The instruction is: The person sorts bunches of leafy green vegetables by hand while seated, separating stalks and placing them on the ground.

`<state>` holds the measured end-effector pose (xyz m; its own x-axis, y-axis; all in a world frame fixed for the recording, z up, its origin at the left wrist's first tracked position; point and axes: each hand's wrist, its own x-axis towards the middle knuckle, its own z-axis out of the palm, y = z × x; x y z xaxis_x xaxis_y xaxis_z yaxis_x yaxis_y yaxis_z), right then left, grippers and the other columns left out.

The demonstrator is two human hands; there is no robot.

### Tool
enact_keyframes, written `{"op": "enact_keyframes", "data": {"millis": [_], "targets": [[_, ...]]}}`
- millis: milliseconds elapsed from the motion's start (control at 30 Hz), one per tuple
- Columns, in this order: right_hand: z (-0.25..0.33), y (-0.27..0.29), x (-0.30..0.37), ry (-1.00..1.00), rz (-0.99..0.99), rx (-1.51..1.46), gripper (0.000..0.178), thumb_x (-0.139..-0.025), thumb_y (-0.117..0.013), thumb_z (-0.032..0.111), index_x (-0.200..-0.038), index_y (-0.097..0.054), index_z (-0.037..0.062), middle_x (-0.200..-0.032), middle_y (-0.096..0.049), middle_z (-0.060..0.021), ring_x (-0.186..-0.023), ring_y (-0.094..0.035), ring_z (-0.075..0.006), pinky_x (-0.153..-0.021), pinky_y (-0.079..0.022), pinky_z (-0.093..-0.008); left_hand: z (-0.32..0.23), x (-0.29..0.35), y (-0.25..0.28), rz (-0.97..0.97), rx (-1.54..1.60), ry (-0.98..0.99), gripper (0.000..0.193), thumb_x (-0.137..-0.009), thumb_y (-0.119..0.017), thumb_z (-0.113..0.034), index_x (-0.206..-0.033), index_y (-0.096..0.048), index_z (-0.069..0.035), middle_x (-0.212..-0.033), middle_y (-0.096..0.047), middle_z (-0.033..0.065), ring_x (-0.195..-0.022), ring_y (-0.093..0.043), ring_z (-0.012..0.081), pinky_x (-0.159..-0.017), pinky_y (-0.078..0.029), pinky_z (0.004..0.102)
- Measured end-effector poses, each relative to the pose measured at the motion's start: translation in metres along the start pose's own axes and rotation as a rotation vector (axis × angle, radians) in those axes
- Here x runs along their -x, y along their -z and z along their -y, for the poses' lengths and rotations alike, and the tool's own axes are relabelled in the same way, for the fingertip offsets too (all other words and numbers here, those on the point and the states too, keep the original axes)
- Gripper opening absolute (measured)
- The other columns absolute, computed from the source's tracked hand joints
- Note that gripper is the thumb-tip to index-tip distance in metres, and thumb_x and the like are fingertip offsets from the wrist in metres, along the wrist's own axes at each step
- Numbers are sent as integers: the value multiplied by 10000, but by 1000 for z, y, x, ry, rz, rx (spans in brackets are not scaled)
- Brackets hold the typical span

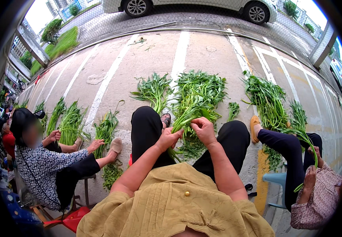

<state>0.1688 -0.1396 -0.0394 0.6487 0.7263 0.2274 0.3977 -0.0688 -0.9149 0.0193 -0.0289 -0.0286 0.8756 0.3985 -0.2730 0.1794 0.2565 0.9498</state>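
Between my knees, my left hand is closed round a bunch of water spinach, its stem ends sticking out below the fist. My right hand is beside it on the right, thumb and fingers pinched together at the leafy stems of the same bunch. Exactly what its fingertips grip is too small to make out. Just beyond, a big pile of water spinach lies on the ground. To its left is a smaller heap, and trimmed leaves are scattered below my hands.
A seated person in a patterned top handles greens on my left. Another person on my right holds long stems. Further greens lie before them. A blue stool stands right. A wire fence and silver car are ahead.
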Motion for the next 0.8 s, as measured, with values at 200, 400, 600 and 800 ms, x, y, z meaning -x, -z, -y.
{"op": "enact_keyframes", "data": {"millis": [200, 400, 600, 800], "targets": [[20, 2, 2, 172, -26, 269, 51, -741, -618, 94, -782, -599, 70, -721, -525, -69, -594, -549, -232, -533, -438, -329, -3, -1, 1, -9, -28, 4, 340, -904, -522, -299, -681, -530, -43, -403, -434, -4, -280, -366, 87, -299, -281, 220], [22, -4, 3, 193, -89, 414, 54, -715, -595, 116, -731, -560, 78, -724, -525, -75, -618, -553, -271, -546, -441, -371, 3, -4, 2, 6, -22, 40, 329, -903, -521, -301, -684, -529, -56, -405, -435, -10, -283, -365, 80, -304, -282, 220], [12, -7, -2, 83, -178, 323, 48, -719, -570, 106, -702, -555, 64, -727, -536, -85, -618, -546, -283, -567, -448, -369, 6, -8, -4, 38, 4, 46, 329, -906, -516, -313, -693, -510, -62, -417, -423, -13, -291, -366, 81, -313, -295, 223], [-23, 46, -25, -131, -441, 60, 175, -781, -583, 137, -656, -552, 20, -590, -541, -32, -517, -489, -131, -502, -407, -293, 8, 0, 4, -12, 208, 0, 362, -900, -528, -330, -676, -491, -48, -407, -392, -13, -274, -341, 91, -299, -298, 236]]}}
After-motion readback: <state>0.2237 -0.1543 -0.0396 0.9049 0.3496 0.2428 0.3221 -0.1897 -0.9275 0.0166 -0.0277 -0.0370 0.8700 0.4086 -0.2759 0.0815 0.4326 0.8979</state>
